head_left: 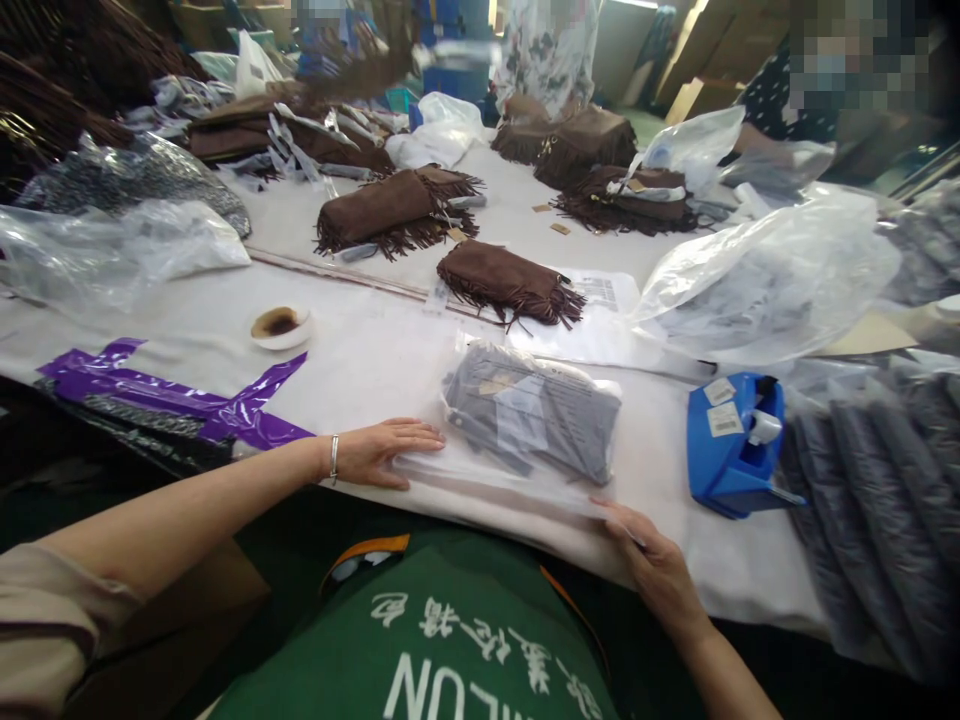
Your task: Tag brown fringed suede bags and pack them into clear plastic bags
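Observation:
A clear plastic bag (487,478) lies on the white-covered table near its front edge, with a dark grey folded item (577,430) and paper tags inside. My left hand (390,450) rests flat at the bag's left side, fingers stretched out and touching the plastic. At the bag's right front corner, my right hand (645,545) pinches the edge of the plastic between thumb and fingers. Just beyond the bag is a brown fringed suede bag (502,278), lying on a printed white sheet (600,292).
A blue tape dispenser (731,450) stands at the right, beside a row of grey packed bags (862,500). Purple tape (180,395) and a small bowl (280,328) are at the left. More fringed bags (397,208) and plastic (772,280) lie farther back. People stand across the table.

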{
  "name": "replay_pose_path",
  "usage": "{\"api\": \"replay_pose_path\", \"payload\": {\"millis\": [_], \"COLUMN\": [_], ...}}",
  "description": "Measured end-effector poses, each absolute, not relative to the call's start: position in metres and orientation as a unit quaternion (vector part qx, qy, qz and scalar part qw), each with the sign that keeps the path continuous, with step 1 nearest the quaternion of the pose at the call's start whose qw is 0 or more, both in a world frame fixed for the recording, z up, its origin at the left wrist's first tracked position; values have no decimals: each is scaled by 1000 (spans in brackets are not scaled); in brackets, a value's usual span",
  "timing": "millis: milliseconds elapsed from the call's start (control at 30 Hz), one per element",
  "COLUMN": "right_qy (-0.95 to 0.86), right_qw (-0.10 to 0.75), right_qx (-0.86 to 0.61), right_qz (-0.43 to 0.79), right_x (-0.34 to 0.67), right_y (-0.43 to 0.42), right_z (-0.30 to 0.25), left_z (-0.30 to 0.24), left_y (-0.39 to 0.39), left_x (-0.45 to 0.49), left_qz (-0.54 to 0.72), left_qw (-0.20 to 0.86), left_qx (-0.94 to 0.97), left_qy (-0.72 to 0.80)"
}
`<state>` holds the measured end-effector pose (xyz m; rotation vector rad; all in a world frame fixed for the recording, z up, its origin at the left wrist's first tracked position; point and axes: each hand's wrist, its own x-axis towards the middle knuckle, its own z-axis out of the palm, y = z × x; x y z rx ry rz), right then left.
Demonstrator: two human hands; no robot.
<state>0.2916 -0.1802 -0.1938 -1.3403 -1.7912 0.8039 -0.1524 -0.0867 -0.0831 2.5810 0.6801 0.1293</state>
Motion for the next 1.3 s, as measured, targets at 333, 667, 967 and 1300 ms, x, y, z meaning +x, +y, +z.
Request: {"api": "replay_pose_path", "payload": {"millis": [333,667,967,1300], "right_qy": [-558,-593,-587,-391], "right_qw": [423,257,258,516], "right_qx": [-703,-753,-753,-725], "right_qz": [124,125,149,236], "right_x": [253,245,246,312], "right_y": [-164,-149,-148,-158], "right_z": [-183,-171,-168,-161], "left_z": [-130,-98,-93,-116], "left_y": [-96,-88,-72,-60], "left_x": [-119,-107,-16,-21], "left_qz": [327,335,237,284], "left_qw": [121,-11,34,71], "left_qx": [758,681,883,864], "left_qy": [551,651,404,410]}}
